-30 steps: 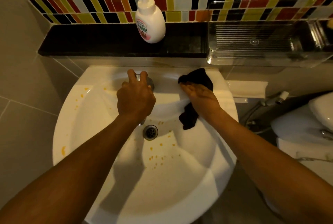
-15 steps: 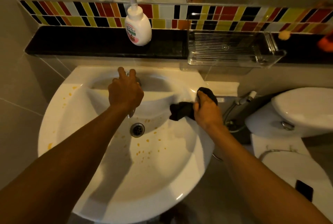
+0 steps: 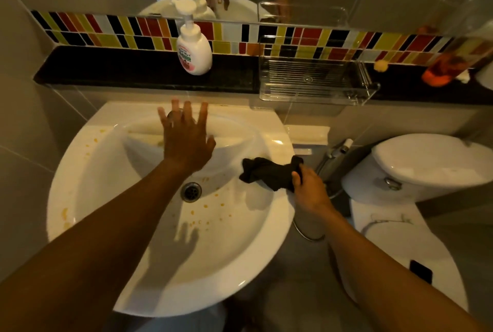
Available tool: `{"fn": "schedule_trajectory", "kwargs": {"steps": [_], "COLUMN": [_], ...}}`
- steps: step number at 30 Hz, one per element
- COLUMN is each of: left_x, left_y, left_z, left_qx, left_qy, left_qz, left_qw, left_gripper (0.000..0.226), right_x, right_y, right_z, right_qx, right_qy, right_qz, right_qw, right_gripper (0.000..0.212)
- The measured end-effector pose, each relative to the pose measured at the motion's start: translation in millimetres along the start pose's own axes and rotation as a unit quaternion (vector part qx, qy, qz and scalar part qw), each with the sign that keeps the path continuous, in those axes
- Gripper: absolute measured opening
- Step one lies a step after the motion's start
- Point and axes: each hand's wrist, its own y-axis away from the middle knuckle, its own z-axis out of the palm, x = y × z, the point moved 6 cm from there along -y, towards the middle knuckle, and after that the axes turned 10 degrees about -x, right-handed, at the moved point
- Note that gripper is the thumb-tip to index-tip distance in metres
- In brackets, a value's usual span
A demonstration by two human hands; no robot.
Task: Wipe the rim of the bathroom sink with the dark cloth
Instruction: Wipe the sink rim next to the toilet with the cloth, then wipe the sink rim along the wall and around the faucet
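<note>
A white bathroom sink (image 3: 277,225) fills the middle of the view, with orange specks on its left rim and in the bowl around the drain (image 3: 191,192). My right hand (image 3: 309,190) grips the dark cloth (image 3: 269,173), which lies bunched across the sink's right rim and hangs partly into the bowl. Above the back of the bowl my left hand (image 3: 186,137) hovers with fingers spread, holding nothing, and it covers the tap.
A white soap pump bottle (image 3: 194,50) stands on the black ledge (image 3: 120,70) behind the sink. A clear plastic tray (image 3: 317,81) sits to its right. A white toilet (image 3: 426,169) stands right of the sink, with a spray hose (image 3: 333,155) between them.
My left hand has let go of the tap and spread its fingers. My right hand has dragged the cloth nearer along the right rim.
</note>
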Motion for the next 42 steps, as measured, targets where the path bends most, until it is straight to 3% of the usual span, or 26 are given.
{"fn": "schedule_trajectory", "kwargs": {"steps": [2,5,8,9,10,13,15,21,25,27,29,31,38,42], "left_x": [30.2,80.6,109.6,115.7,120.7,133.1,138.6,156.1,176.0,175.4,174.2,172.8,141.6,121.5], "left_y": [18.1,42.0,50.1,49.6,49.1,48.7,47.6,37.9,39.7,39.5,40.8,42.5,62.6,82.0], "left_z": [10.2,43.8,65.2,68.3,69.8,70.2,65.7,40.4,25.0,17.9,6.9,-6.5,-58.7,-92.3], "left_qx": [0.023,-0.086,-0.162,-0.175,-0.186,-0.206,-0.207,-0.250,-0.307,-0.294,-0.277,-0.267,-0.294,-0.227], "left_qy": [0.008,0.066,0.132,0.154,0.174,0.210,0.224,0.329,0.341,0.364,0.382,0.391,0.398,0.437], "left_qz": [0.087,0.203,0.214,0.205,0.198,0.191,0.194,0.182,0.196,0.178,0.169,0.167,0.160,0.158], "left_qw": [0.996,0.973,0.954,0.951,0.946,0.936,0.932,0.892,0.867,0.866,0.865,0.865,0.854,0.856], "left_gripper": [0.067,0.052,0.044,0.043,0.042,0.043,0.045,0.053,0.039,0.025,0.016,0.018,0.031,0.020], "right_x": [5.8,13.3,16.3,17.4,17.2,13.9,10.1,-28.2,-41.9,-42.0,-44.5,-55.4,-115.5,-150.4], "right_y": [5.7,11.4,10.4,9.0,9.2,15.1,16.7,30.9,37.4,38.3,38.5,41.0,69.6,84.5], "right_z": [3.2,1.5,-5.5,-6.9,-8.5,-19.1,-31.8,-70.7,-92.7,-100.4,-109.0,-117.9,-157.9,-169.8], "right_qx": [-0.011,0.009,-0.031,-0.053,-0.073,-0.052,-0.045,-0.140,-0.163,-0.157,-0.129,-0.107,-0.051,-0.026], "right_qy": [0.015,-0.045,-0.196,-0.213,-0.196,-0.074,-0.064,-0.063,-0.095,-0.038,0.112,0.230,0.283,0.304], "right_qz": [0.015,0.044,0.067,0.063,0.059,0.043,0.006,-0.100,-0.105,-0.102,-0.113,-0.136,-0.228,-0.263], "right_qw": [1.000,0.998,0.978,0.974,0.976,0.995,0.997,0.983,0.976,0.982,0.979,0.958,0.930,0.915], "right_gripper": [0.046,0.056,0.089,0.090,0.079,0.009,0.019,0.017,0.022,0.026,0.030,0.021,0.018,0.018]}}
